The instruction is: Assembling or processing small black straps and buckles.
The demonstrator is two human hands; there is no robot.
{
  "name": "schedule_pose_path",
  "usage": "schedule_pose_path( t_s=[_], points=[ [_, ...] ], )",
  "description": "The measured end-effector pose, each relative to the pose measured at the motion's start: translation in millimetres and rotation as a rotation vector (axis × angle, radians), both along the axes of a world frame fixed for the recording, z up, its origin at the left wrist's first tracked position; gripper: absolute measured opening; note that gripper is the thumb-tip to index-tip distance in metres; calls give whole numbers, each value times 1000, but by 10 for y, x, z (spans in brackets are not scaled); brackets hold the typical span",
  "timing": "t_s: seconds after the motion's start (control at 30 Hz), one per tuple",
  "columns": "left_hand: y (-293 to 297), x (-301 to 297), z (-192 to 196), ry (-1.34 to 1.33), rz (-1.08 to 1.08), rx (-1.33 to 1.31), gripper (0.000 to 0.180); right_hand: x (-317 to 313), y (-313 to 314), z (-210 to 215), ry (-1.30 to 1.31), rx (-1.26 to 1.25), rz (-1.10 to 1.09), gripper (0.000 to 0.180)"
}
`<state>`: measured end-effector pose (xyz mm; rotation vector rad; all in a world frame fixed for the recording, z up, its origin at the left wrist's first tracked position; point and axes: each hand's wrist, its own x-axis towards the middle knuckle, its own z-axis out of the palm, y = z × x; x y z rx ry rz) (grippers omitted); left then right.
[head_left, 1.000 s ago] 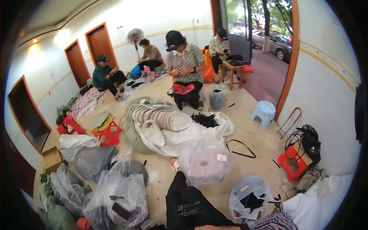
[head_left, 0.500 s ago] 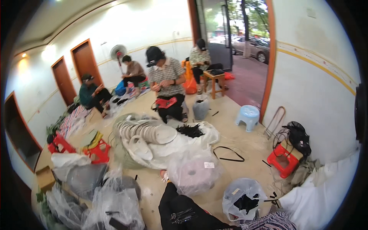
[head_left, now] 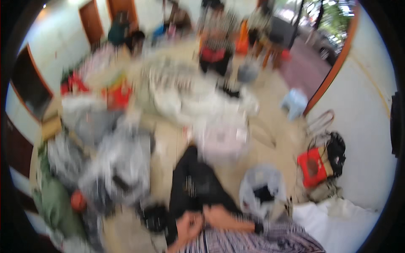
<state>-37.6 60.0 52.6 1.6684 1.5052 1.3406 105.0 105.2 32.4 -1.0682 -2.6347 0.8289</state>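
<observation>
The whole picture is smeared, so we can tell only big shapes. Around us on the floor (head_left: 168, 143) lie many clear plastic bags (head_left: 118, 164) on the left, stuffed with grey and dark stuff. A white heap (head_left: 185, 90) spreads across the middle, and a round pale bag (head_left: 221, 137) sits just past our knee. A small bag with something black inside (head_left: 262, 192) stands near our right side. A red stool (head_left: 311, 166) and a black bag (head_left: 336, 152) stand by the white wall on the right, and a pale blue stool (head_left: 295, 102) stands near the doorway. Other people (head_left: 215, 50) sit far off at the back.

Our leg in black trousers (head_left: 196, 185) stretches out in front of us. Both hands rest low on it, close together. The left hand (head_left: 188, 223) lies on the thigh, and the right hand (head_left: 217, 216) sits just beside it, with a striped sleeve (head_left: 253, 240) behind. We cannot tell if the hands are closed, loose, or holding anything, because it is too blurry.
</observation>
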Motion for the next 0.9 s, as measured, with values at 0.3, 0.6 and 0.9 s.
schedule_pose_path(
  t_s=[0.3, 0.6, 0.9],
  points=[
    [-93, 8, 183, -613, 41, -425, 10, -44, 22, 497, 561, -848, -378, 40],
    [-148, 52, 121, -398, 111, -283, 10, -104, 48, 566, 375, -653, -235, 40],
    [-103, 131, 148, -549, 172, -350, 6, -121, -49, 522, 467, -478, -450, 34]
  ],
)
